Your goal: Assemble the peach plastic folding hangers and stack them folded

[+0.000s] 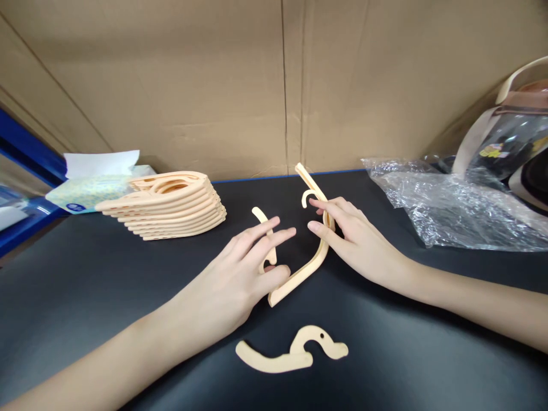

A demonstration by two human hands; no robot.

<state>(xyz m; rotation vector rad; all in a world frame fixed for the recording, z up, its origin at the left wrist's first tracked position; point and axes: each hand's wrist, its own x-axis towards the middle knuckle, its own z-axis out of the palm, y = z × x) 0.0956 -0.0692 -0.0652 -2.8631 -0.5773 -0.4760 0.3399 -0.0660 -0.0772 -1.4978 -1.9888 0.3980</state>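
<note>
My left hand (246,260) is around a small beige curved piece (271,251). Its index and middle fingers stretch across the piece, with the thumb lower down; part of the piece is hidden behind the fingers. In my right hand (355,234), thumb and fingers close on the middle of a beige clothes hanger (306,268). The hanger is turned on its side, its short hook pointing left and one arm reaching down beside my left thumb. Nearer to me, a flat beige bird-shaped piece (274,363) with a small round hole lies on the dark table.
A stack of several beige hangers (180,208) is at the left, before a tissue box (89,191). Crumpled clear plastic (466,211) and a transparent bag (514,137) with straps are at the right. A cardboard wall (205,85) rises behind the black table (171,365).
</note>
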